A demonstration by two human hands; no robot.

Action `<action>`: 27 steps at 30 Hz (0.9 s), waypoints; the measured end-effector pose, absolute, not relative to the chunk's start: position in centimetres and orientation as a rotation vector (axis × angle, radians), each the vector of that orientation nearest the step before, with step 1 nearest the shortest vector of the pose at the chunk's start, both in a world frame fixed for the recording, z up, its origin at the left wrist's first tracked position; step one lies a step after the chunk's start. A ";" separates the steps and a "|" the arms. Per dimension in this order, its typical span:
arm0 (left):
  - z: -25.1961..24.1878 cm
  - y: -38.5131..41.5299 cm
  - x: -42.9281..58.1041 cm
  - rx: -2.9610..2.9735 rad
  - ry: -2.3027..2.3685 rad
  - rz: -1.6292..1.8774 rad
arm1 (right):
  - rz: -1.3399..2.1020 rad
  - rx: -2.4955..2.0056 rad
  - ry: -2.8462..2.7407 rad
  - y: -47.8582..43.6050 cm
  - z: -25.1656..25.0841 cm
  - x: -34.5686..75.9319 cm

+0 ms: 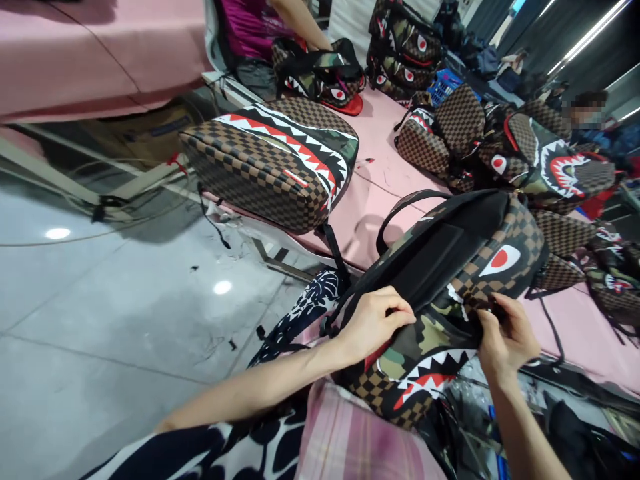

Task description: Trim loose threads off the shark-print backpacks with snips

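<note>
A checkered and camouflage backpack (435,333) with a shark mouth and a red eye lies tilted across the lap and the table edge, its black-lined top opening apart. My left hand (377,321) is closed, pinching the edge of the bag's opening. On the other side, my right hand (507,333) is closed at the bag's front beneath the eye, thumb and fingers pinched on something small and dark that I cannot make out. White torn-looking material shows on the bag between the hands.
Another checkered shark backpack (270,160) lies at the edge of the pink table (373,180). More bags (530,153) are piled at the right and back. A person in a purple top (255,30) handles a bag (320,80). A blue basket (444,85) stands behind.
</note>
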State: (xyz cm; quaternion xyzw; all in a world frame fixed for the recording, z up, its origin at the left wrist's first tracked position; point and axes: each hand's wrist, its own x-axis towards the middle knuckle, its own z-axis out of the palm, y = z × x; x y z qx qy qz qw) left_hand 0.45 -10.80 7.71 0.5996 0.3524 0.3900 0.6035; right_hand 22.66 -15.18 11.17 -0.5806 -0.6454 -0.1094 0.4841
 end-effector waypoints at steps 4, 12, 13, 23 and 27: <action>7.7 -9.8 1.5 1.392 0.740 0.790 | -0.103 -1.422 -1.318 -14.5 8.9 24.2; 8.3 -8.5 3.8 1.520 0.620 0.577 | 0.018 -1.657 -1.280 -16.7 9.9 26.5; 8.5 -8.4 4.3 1.539 0.618 0.543 | -0.018 -1.701 -1.393 -17.3 11.2 26.4; 10.8 -8.4 10.5 1.803 0.519 0.357 | -0.497 -2.053 -2.201 -21.4 17.7 24.2; 10.5 -9.0 11.9 1.774 0.527 0.319 | -0.602 -2.114 -2.223 -22.3 17.0 25.0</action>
